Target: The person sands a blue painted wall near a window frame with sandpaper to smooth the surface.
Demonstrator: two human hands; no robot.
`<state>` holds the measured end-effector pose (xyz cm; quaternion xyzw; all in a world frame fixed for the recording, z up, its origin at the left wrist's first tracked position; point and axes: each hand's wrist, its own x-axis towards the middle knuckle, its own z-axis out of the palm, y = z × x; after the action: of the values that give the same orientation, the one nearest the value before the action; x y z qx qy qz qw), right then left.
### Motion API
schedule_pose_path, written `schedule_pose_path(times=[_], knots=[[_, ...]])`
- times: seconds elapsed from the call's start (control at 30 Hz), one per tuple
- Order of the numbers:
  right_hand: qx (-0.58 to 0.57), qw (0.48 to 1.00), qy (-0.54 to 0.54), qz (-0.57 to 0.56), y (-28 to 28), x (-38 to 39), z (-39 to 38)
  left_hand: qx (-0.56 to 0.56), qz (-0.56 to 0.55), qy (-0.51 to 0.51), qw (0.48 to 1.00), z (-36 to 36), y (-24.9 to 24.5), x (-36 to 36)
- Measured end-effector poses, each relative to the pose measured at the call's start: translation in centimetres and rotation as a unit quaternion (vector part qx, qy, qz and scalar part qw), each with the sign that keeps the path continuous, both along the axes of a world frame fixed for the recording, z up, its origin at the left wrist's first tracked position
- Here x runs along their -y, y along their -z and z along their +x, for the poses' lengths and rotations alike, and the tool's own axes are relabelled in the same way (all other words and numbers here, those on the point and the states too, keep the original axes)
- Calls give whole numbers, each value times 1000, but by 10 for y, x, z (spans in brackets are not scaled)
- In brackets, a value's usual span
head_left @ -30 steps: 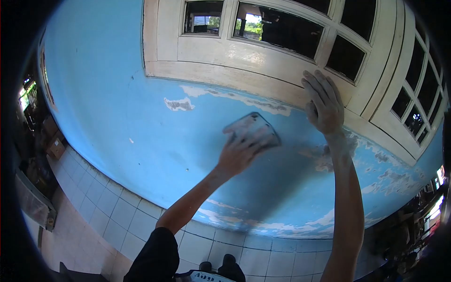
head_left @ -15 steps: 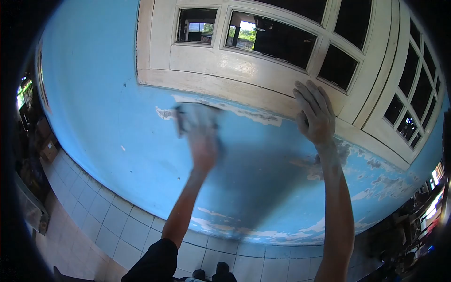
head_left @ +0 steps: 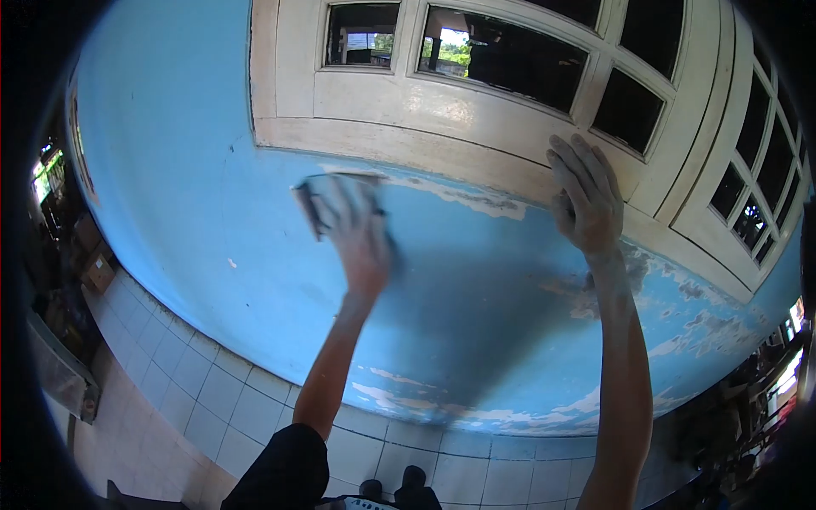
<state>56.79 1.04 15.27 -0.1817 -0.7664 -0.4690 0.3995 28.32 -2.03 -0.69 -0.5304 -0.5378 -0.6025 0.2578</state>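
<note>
**Left hand flat on a grey sheet against the blue wall, right hand braced on the window frame**

The left hand (head_left: pixel 361 242) is raised against the blue wall (head_left: pixel 195 170) with its fingers stretched out and lying close together, pointing up. It is not curled into a fist. Under the fingers and palm lies a thin grey sheet (head_left: pixel 311 202), pressed flat to the wall. The sheet's upper and left edges stick out past the fingertips. The sheet sits just below the bottom rail of the cream window frame (head_left: pixel 408 144), with its top edge almost touching that rail, over a strip of flaked paint (head_left: pixel 476 200). The hand and sheet are blurred, so I cannot tell where the thumb lies.

The right hand (head_left: pixel 586 200) is well apart to the right. It is open, fingers slightly spread and pointing up, with the palm laid on the lower edge of the window frame where it meets the wall. It holds nothing.

Pale tiles (head_left: pixel 212 391) run along the foot of the wall, and a black sleeve (head_left: pixel 285 467) covers the left upper arm.
</note>
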Motion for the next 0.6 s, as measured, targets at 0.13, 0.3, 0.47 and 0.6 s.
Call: schedule_pose_path(times=[0.13,0.3,0.47,0.6], knots=[[6,1000,-4,0,-1,-3,2,-168,-183,50,967,27,29,22],[10,1000,7,-1,0,-1,3,-107,-65,24,992,7,13,3],[14,1000,5,-6,1,-4,4,-93,-110,-50,988,18,2,16],[13,1000,-2,-2,-1,-1,4,-93,-113,-28,989,12,10,17]])
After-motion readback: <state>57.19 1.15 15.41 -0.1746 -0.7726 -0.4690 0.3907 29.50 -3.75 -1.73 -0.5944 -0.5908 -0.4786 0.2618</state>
